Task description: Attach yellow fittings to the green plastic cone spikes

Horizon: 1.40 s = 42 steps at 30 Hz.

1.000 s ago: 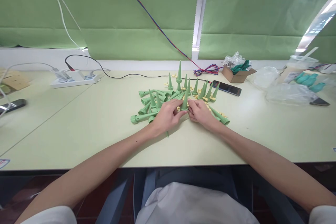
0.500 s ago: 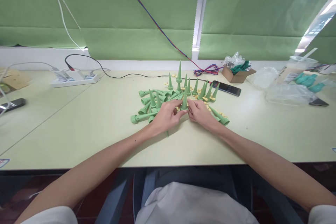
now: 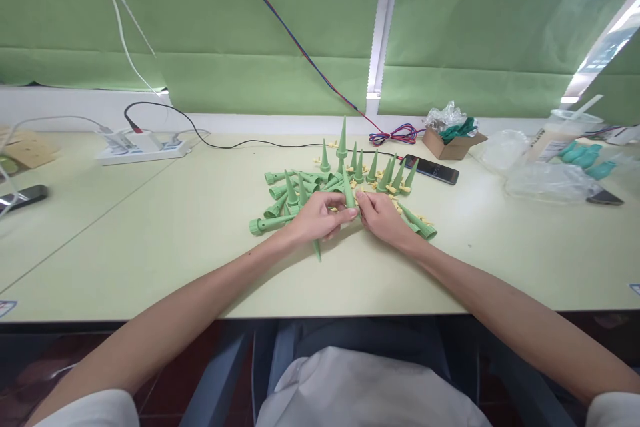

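Observation:
My left hand point(image 3: 315, 219) and my right hand point(image 3: 383, 215) meet at the middle of a pale green table point(image 3: 150, 240). Between their fingertips they pinch one green plastic cone spike point(image 3: 349, 193), its tip tilted up and to the left. A second spike tip point(image 3: 317, 250) pokes out beneath my left hand. Around the hands lies a pile of green cone spikes point(image 3: 295, 193), some lying flat, several standing upright point(image 3: 342, 137) behind. Small yellow pieces point(image 3: 425, 219) are scattered among them.
A black phone point(image 3: 431, 169) lies right of the pile, a small cardboard box point(image 3: 453, 141) with green parts behind it. Clear plastic bags point(image 3: 545, 177) sit far right. A white power strip point(image 3: 143, 150) with cables is at the left, another phone point(image 3: 23, 195) at the left edge.
The pinched cone has tilted from nearly upright to leaning left. My left hand has turned slightly and a spike tip under it shows more.

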### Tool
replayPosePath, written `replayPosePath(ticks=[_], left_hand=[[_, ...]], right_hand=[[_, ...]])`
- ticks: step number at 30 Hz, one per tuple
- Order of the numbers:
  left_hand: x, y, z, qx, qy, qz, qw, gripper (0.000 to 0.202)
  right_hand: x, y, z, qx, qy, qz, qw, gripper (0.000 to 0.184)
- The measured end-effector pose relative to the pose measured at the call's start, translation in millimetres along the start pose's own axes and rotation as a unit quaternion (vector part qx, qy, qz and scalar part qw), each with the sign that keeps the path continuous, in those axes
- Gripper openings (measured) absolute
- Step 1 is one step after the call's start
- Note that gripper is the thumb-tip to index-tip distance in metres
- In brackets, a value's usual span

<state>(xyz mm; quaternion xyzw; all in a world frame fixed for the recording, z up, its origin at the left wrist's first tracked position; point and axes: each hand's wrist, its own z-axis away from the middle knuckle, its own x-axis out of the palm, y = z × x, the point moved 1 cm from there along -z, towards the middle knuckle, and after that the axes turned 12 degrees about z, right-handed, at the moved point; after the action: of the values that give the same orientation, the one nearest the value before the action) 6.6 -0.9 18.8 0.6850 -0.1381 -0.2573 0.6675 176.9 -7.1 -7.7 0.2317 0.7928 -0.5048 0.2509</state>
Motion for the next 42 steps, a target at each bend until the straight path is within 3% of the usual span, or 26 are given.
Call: replayPosePath(ticks=[6, 16, 23, 29, 35, 42], left_hand=[[-3.5, -6.4, -4.7, -0.024, -0.025, 0.075, 0.997, 0.036], [-1.7, -4.8, -4.3, -0.005, -0.001, 0.02, 1.0, 0.036], [-0.1, -1.8, -4.7, 0.029, 0.02, 0.017, 0.999, 0.047], [-2.4, -4.3, -6.4, 0.059, 0.06, -0.01, 0.996, 0.04], [-1.7, -2.7, -5.7, 0.069, 0.06, 0.009, 0.996, 0.038], [-3.0, -1.7, -4.8, 0.068, 0.065, -0.003, 0.996, 0.04]], right_hand=[[-0.9, 0.3, -0.4, -0.015, 0.0, 0.005, 1.0, 0.047], [4.4, 2.7, -2.8, 0.015, -0.002, -0.032, 0.999, 0.046], [5.9, 6.3, -5.5, 0.043, 0.004, -0.084, 0.996, 0.048], [5.7, 4.9, -4.2, 0.049, -0.006, -0.122, 0.991, 0.052], [4.2, -1.0, -1.7, 0.038, -0.04, -0.154, 0.986, 0.051], [0.6, -5.8, 0.8, 0.004, -0.048, -0.086, 0.995, 0.045]])
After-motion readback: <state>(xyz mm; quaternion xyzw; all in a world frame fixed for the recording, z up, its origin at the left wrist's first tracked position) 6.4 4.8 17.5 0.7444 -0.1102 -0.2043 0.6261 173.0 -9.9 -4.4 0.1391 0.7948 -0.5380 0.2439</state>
